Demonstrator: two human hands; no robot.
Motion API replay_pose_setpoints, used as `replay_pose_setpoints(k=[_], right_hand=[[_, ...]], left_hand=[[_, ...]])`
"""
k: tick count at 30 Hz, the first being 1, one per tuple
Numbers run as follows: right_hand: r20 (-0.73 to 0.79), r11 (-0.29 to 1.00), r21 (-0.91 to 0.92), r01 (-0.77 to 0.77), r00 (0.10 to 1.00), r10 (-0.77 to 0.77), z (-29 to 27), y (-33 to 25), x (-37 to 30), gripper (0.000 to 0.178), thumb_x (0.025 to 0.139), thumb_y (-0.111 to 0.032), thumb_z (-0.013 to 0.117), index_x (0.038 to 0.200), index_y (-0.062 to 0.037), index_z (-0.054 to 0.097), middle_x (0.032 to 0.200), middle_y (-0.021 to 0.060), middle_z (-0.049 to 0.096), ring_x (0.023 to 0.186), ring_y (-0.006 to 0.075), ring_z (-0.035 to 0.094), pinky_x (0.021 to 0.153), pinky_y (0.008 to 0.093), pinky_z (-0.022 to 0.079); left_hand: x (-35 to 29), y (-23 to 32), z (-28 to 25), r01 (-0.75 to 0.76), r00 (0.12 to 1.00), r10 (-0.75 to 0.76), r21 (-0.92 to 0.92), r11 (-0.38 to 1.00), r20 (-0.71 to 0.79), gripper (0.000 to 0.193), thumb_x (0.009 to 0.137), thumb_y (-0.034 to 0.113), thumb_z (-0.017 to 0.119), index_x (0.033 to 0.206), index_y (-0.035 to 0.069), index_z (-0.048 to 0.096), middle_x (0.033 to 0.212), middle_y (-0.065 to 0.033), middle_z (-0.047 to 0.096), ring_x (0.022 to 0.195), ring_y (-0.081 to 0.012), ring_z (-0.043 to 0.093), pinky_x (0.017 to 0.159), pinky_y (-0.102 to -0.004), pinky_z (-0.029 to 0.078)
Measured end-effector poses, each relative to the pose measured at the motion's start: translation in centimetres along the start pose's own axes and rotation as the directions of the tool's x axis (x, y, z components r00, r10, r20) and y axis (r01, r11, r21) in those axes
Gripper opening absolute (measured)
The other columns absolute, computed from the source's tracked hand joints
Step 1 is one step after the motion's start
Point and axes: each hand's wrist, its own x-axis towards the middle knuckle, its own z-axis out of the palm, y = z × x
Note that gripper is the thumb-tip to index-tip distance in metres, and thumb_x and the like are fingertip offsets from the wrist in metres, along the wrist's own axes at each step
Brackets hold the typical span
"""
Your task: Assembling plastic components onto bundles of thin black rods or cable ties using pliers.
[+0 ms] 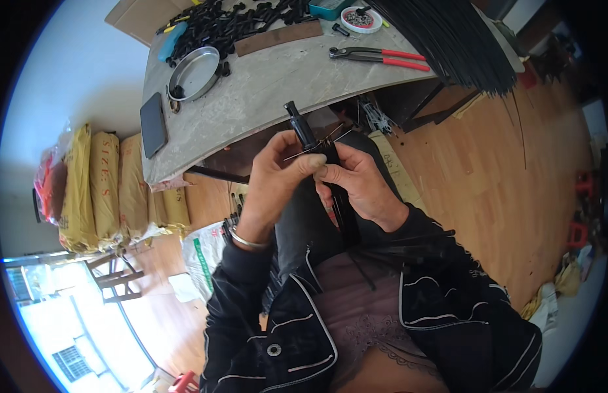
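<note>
Left hand [274, 171] and right hand [357, 187] both grasp a long black rod-shaped assembly with a knobbed handle end [302, 128], held tilted above the lap. Fingertips of both hands meet at its middle, pinching thin metal wires [334, 135] that splay out just above them. Beyond the fingers: grey tabletop [277, 85], red-handled pliers [379, 57], round metal dish [194, 73].

Phone [153, 124] on table [284, 85] left edge; bowl [194, 73] behind it; pliers [379, 57] right; sacks [107, 190] probably on floor, left.
</note>
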Motion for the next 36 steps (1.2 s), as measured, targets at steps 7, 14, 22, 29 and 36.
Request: replay_pose_setpoints(k=[7,14,22,29,36], right_hand=[[0.002,0.793,-0.578,0.193,0.972,-0.235,-0.5,-0.5,-0.2,0.022,0.089,-0.015,0.068,0.104,0.0008,0.063,0.078,0.0007,0.061,0.074,0.007,0.058,0.063,0.0219,0.047],[0.105,0.827,-0.537,0.169,0.985,-0.134,-2.0,-2.0,0.3,0.025,0.08,-0.021,0.076,0.091,0.0,0.069,0.067,0.0,0.062,0.064,0.0077,0.053,0.058,0.0237,0.043],[0.245,0.95,-0.199,-0.241,0.926,0.286,-6.1,-0.3,2.0,0.029,0.076,-0.019,0.08,0.097,-0.0014,0.069,0.085,0.0002,0.067,0.081,0.008,0.06,0.077,0.0237,0.046],[0.258,0.976,0.08,-0.201,0.95,0.174,-3.7,-0.1,1.1,0.028,0.08,-0.021,0.077,0.1,-0.0036,0.066,0.08,-0.002,0.062,0.075,0.0067,0.06,0.061,0.0202,0.046],[0.208,0.941,0.307,-0.145,0.975,0.082,-2.5,-0.1,0.3,0.024,0.084,-0.009,0.07,0.106,-0.0024,0.061,0.086,0.006,0.064,0.073,0.0148,0.063,0.069,0.0266,0.052]], left_hand=[[-1.4,-1.0,1.5,-0.095,0.982,0.078,-0.092,0.991,-0.171,0.032,0.082,0.003,0.072,0.113,-0.001,0.061,0.101,-0.0039,0.064,0.09,-0.0101,0.061,0.082,-0.0234,0.048],[-1.4,-1.3,1.9,-0.122,0.984,0.105,-0.119,0.985,-0.145,0.035,0.081,0.001,0.072,0.114,0.0,0.062,0.102,-0.0034,0.065,0.091,-0.0108,0.062,0.084,-0.0252,0.048],[-0.5,-2.0,1.5,-0.121,0.992,0.126,-0.179,0.976,0.016,0.03,0.077,0.006,0.074,0.107,0.002,0.066,0.117,-0.0077,0.059,0.105,-0.0163,0.056,0.096,-0.0322,0.042],[1.0,-2.4,0.1,-0.147,0.984,0.157,-0.119,0.982,0.081,0.034,0.079,0.009,0.074,0.111,0.001,0.063,0.115,-0.0078,0.058,0.101,-0.0174,0.058,0.09,-0.0316,0.047],[1.6,-1.0,-0.7,-0.048,0.969,0.041,0.025,0.999,0.245,0.038,0.083,0.013,0.07,0.116,0.001,0.058,0.119,-0.01,0.053,0.096,-0.0177,0.058,0.07,-0.0277,0.053]])
